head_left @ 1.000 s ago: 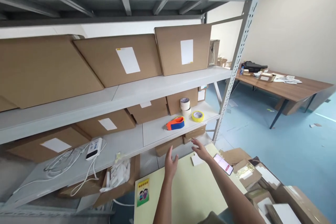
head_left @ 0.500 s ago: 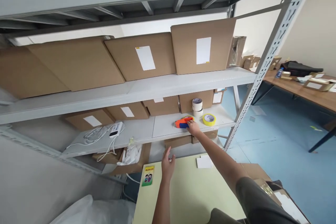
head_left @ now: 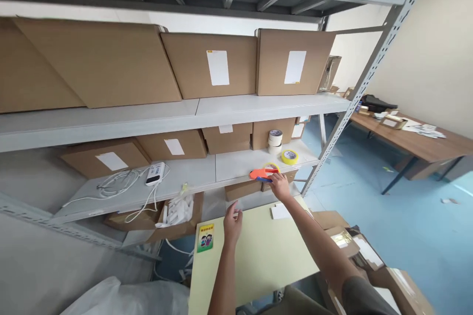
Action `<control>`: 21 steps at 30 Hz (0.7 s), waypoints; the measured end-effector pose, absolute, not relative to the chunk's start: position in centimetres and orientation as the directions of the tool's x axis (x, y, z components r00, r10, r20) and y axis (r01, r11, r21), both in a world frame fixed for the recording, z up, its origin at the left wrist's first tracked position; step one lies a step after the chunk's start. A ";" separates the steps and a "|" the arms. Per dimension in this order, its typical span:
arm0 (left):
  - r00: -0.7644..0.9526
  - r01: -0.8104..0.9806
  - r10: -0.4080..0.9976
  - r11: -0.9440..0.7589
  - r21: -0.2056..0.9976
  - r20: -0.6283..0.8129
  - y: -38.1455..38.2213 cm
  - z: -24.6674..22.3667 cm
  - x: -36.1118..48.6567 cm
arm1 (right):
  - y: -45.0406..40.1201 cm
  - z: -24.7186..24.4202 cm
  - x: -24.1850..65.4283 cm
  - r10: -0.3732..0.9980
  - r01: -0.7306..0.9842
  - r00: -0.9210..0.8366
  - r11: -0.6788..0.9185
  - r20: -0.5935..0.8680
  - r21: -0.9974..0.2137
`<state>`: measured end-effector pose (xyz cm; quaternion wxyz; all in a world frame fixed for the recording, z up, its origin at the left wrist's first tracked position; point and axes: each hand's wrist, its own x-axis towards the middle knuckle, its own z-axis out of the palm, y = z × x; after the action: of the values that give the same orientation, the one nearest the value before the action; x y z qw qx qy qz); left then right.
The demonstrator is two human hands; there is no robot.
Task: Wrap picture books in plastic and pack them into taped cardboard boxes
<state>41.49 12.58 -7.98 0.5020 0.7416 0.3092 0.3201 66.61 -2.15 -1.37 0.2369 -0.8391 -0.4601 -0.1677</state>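
Note:
My right hand (head_left: 280, 186) reaches to the front edge of the lower shelf, fingers closed around the handle of an orange-and-blue tape dispenser (head_left: 257, 173). Just behind the dispenser a yellow tape roll (head_left: 272, 166) shows in part; whether it is fitted in the dispenser cannot be made out. Another yellow tape roll (head_left: 289, 157) lies flat to the right, beside stacked white tape rolls (head_left: 275, 141). Over the pale yellow table my left hand (head_left: 232, 224) hovers with nothing in it, fingers slightly bent and thumb apart.
Cardboard boxes (head_left: 232, 66) line the metal rack. On its lower shelf are a power strip (head_left: 155, 173) and coiled white cable (head_left: 118, 184). A colourful booklet (head_left: 205, 237) and white paper (head_left: 280, 211) lie on the table (head_left: 258, 256). Open cartons (head_left: 399, 285) stand at the right.
The view has shifted and tilted. The tape dispenser has turned slightly in my right hand and now sits at the shelf's front edge. My left hand stays empty above the table.

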 end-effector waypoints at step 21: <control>0.694 0.316 0.709 -0.146 0.937 -0.124 0.2 -14.8 36.9 | -23.2 -20.3 56.6 0.474 0.395 0.872 -0.829 -0.123 -0.396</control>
<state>36.91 0.17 -14.75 0.5527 0.7359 0.3484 0.1777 56.65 -23.17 -20.28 0.1822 -0.9501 -0.2289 0.1086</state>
